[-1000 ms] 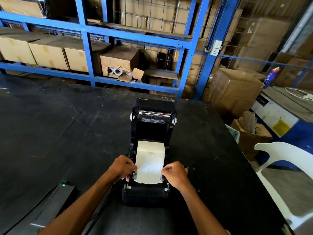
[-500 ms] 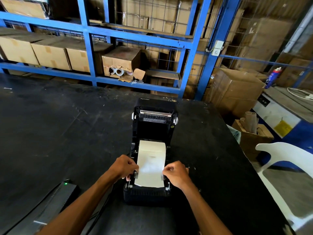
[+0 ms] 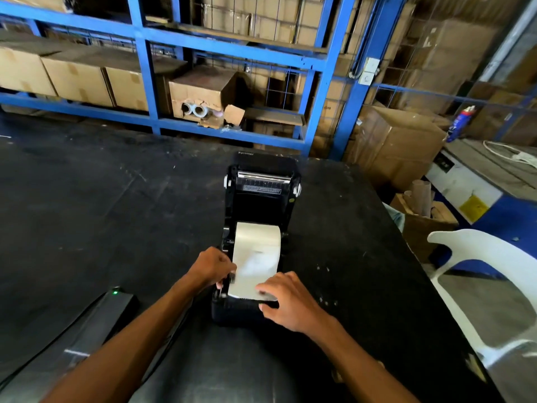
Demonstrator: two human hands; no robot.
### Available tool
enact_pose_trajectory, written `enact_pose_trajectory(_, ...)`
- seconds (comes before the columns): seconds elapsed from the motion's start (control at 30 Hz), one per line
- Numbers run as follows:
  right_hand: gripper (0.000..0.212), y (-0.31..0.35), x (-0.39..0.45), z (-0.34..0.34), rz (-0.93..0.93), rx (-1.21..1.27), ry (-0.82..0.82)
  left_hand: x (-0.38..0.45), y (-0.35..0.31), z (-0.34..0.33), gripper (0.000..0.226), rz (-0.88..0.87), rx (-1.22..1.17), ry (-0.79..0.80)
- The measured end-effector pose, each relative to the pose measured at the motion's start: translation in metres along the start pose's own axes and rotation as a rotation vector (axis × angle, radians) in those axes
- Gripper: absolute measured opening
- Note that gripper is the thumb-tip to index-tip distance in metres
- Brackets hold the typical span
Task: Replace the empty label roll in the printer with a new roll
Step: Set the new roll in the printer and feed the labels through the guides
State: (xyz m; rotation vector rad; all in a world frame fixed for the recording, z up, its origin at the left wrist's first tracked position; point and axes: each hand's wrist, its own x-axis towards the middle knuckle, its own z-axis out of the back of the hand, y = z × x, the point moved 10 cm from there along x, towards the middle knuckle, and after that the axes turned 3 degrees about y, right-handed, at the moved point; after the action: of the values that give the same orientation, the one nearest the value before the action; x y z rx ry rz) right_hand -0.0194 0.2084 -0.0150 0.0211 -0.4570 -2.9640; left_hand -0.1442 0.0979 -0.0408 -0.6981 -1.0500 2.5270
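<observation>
A black label printer point(image 3: 255, 312) stands on the black table point(image 3: 116, 216) with its lid point(image 3: 263, 181) swung up and back. A white label roll point(image 3: 257, 234) sits in its bay, and a strip of label paper point(image 3: 254, 266) runs from it toward the front edge. My left hand point(image 3: 212, 266) rests on the printer's left side, fingers curled at the left paper guide beside the strip. My right hand point(image 3: 286, 301) lies on the front right of the printer, fingers pinching the strip's loose front end, which looks blurred.
A black power adapter point(image 3: 110, 303) with a green light lies at the near left. A white plastic chair point(image 3: 491, 289) stands to the right of the table. Blue shelving point(image 3: 151, 82) with cardboard boxes runs behind, one torn box point(image 3: 203, 100) showing rolls.
My right hand has shifted from the right paper guide to the front end of the strip, lower and more central. The left hand has stayed at the left guide.
</observation>
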Motion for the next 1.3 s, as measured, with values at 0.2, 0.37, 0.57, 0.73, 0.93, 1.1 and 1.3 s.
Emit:
enact_pose_trajectory(0.2,0.025,0.009,-0.003,0.006,-0.019,-0.081,-0.092,-0.016,-0.007,0.006,0.016,-0.117,0.034,-0.127)
enact_pose_trajectory(0.37,0.031,0.002,-0.011,0.01,-0.14,0.05,-0.166,-0.057,-0.036,-0.009,0.044,-0.463,0.247,-0.143)
enact_pose_trajectory(0.57,0.028,0.006,-0.026,0.016,-0.19,0.066,-0.2,-0.081,-0.044,-0.031,0.026,-0.6,0.562,-0.186)
enact_pose_trajectory(0.73,0.03,0.014,-0.041,0.014,-0.198,0.046,-0.22,-0.103,-0.042,-0.037,0.024,-0.659,0.603,-0.197)
enact_pose_trajectory(0.93,0.036,0.016,-0.056,0.005,-0.221,0.041,-0.22,-0.118,-0.034,-0.036,0.02,-0.679,0.613,-0.211)
enact_pose_trajectory(1.1,0.039,0.02,-0.063,-0.003,-0.218,0.049,-0.21,-0.125,-0.026,-0.042,0.019,-0.662,0.596,-0.201)
enact_pose_trajectory(1.3,0.038,0.023,-0.072,-0.013,-0.203,0.064,-0.208,-0.131,-0.016,-0.05,0.031,-0.642,0.589,-0.15)
